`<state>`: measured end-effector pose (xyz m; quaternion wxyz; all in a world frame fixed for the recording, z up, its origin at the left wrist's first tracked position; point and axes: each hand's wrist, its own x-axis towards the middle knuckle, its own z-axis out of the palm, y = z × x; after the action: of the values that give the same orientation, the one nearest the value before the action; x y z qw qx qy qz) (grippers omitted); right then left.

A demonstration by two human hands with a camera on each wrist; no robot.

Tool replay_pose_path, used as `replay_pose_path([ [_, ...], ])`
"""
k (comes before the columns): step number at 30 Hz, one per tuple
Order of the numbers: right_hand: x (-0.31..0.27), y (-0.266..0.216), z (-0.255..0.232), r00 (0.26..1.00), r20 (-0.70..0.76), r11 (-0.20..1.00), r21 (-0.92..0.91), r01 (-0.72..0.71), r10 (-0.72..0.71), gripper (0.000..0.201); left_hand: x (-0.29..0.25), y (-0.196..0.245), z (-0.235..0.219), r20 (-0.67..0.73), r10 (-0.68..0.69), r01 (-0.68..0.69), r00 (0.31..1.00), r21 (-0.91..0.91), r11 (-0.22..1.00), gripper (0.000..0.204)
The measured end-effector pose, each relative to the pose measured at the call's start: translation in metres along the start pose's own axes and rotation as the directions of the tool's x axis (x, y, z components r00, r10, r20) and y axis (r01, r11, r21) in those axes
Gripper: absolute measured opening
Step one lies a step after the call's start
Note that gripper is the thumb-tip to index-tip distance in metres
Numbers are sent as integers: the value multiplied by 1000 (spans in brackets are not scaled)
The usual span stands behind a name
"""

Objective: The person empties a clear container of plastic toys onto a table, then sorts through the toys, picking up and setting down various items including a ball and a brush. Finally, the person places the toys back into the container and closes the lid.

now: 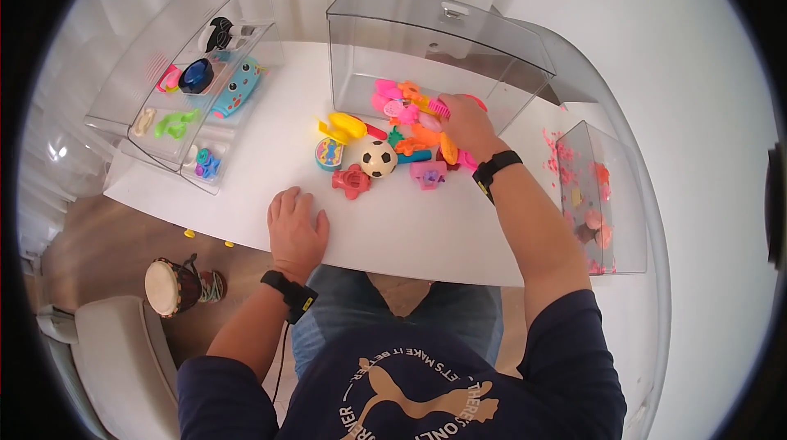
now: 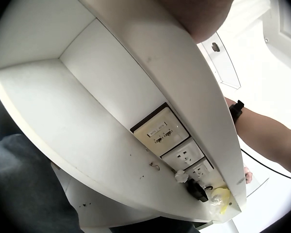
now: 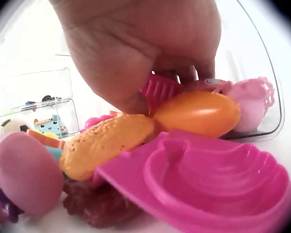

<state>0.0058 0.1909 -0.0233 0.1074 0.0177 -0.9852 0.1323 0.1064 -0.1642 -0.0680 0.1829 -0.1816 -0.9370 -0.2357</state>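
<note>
My right hand (image 1: 469,122) reaches into the toy pile at the open front of a clear bin (image 1: 410,54). In the right wrist view, the thumb and curled fingers of that hand (image 3: 145,48) pinch a pink ridged toy (image 3: 161,91); its fingertips are partly hidden. Close by lie an orange egg-shaped toy (image 3: 199,114), a yellow-orange bumpy toy (image 3: 106,143) and a magenta shell-shaped toy (image 3: 218,179). My left hand (image 1: 297,231) rests palm down on the white table, fingers relaxed, holding nothing, in front of a red toy (image 1: 351,182) and a football-patterned ball (image 1: 379,159).
A clear two-level bin (image 1: 193,132) with toys stands at the left, and another clear bin (image 1: 627,227) with pink pieces at the right. A small drum (image 1: 164,288) and a grey chair (image 1: 119,350) are on the floor. Sockets (image 2: 184,155) show below the tabletop.
</note>
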Motion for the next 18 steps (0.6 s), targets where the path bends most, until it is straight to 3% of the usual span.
replay_pose_path([
  [5,-17,7,18,983,-157,996,-3,93,-93,34,-1,0,2,1,-3,3,1000,6,1000,34],
  [18,-60,-21,12,989,-70,991,-24,129,-131,41,-1,1,3,3,22,-22,1000,59,998,37],
])
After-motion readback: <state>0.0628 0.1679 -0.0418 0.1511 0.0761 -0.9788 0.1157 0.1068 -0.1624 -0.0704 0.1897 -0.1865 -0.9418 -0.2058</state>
